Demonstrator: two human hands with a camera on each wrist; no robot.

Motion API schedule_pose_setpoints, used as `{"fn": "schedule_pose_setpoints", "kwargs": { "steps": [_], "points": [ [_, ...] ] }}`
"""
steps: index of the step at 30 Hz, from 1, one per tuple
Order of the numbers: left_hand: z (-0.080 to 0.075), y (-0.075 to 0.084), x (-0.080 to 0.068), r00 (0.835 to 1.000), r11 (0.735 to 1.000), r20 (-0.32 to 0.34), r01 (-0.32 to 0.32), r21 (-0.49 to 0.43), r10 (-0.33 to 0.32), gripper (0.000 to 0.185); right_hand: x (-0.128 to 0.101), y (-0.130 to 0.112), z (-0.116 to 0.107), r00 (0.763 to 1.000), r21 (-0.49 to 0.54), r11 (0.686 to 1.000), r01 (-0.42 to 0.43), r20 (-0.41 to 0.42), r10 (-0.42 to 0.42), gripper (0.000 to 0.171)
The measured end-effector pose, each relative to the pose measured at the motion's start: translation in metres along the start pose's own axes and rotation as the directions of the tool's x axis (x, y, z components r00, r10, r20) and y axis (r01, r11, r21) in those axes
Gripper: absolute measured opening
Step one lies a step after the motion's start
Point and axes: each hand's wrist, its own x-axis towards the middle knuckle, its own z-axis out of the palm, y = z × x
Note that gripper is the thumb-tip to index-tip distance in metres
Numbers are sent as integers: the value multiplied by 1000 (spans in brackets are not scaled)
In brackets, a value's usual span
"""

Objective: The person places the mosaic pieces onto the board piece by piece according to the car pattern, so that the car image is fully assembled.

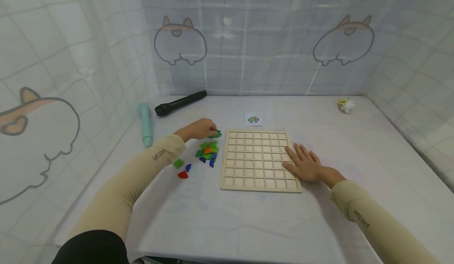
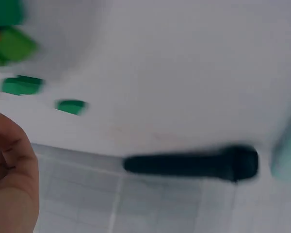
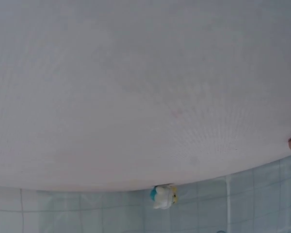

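A big white tabletop [image 1: 248, 216] holds everything. A wooden grid board [image 1: 257, 159] lies flat in the middle. The right hand [image 1: 306, 165] rests flat on the board's right edge, fingers straight. The left hand [image 1: 198, 129] is well apart from it, left of the board, pinching a dark green piece [image 1: 215, 134]. Just below sits a little pile of colored pieces [image 1: 207, 151]. A black microphone [image 1: 181, 103] lies farther back.
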Motion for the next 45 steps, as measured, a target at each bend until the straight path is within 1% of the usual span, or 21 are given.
{"fn": "schedule_pose_setpoints", "kwargs": {
  "steps": [1, 2, 3, 5, 7, 9, 12, 16, 18, 21, 26, 28, 33, 43, 45],
  "points": [
    [2, 4, 1, 1000, 995, -5, 3, -95, -4, 23, 0, 0, 0, 1000, 5, 1000, 2, 4, -2, 80],
    [3, 8, 2, 1000, 983, -10, 8, -182, -10, 24, 0, 0, -1, 1000, 13, 1000, 3, 7, -3, 80],
    [5, 12, 3, 1000, 965, -9, 21, -260, -24, 25, 0, -1, -1, 1000, 16, 1000, 3, 12, -3, 81],
    [7, 21, 5, 998, 917, -4, 60, -395, -67, 26, 0, 0, -1, 1000, 9, 1000, -2, 21, 2, 81],
    [10, 26, 8, 995, 874, -3, 89, -479, -103, 28, 1, 0, -1, 1000, 5, 1000, -6, 23, 6, 82],
    [12, 30, 12, 992, 839, -4, 107, -533, -129, 29, 2, 1, -1, 1000, -2, 1000, -12, 23, 12, 83],
    [15, 33, 19, 988, 807, -12, 118, -579, -153, 28, 3, 2, -3, 1000, -1, 1000, -18, 20, 18, 84],
    [19, 37, 27, 983, 776, 4, 147, -614, -183, 25, 4, 1, -4, 1000, 10, 1000, -16, 22, 16, 84],
    [21, 39, 31, 982, 765, 19, 160, -624, -191, 23, 5, 0, -4, 1000, 16, 1000, -10, 26, 10, 82],
    [25, 41, 34, 982, 759, 33, 163, -630, -184, 22, 5, 0, -4, 999, 16, 1000, -15, 32, 14, 81],
    [28, 50, 40, 986, 765, 45, 153, -626, -161, 21, 5, 0, -2, 1000, 17, 1000, -16, 27, 15, 80],
    [29, 54, 43, 986, 763, 52, 154, -628, -156, 20, 4, 1, -2, 1000, 16, 1000, -17, 26, 16, 80],
    [31, 63, 47, 984, 760, 79, 171, -627, -157, 18, 3, 0, -3, 999, 12, 1000, -19, 32, 18, 79],
    [36, 77, 47, 986, 789, 116, 163, -593, -117, 15, 3, 0, -6, 999, 1, 1000, -27, 47, 27, 81],
    [36, 79, 48, 987, 801, 118, 155, -578, -105, 15, 3, 0, -7, 998, 2, 999, -32, 46, 32, 81]
  ]
}}
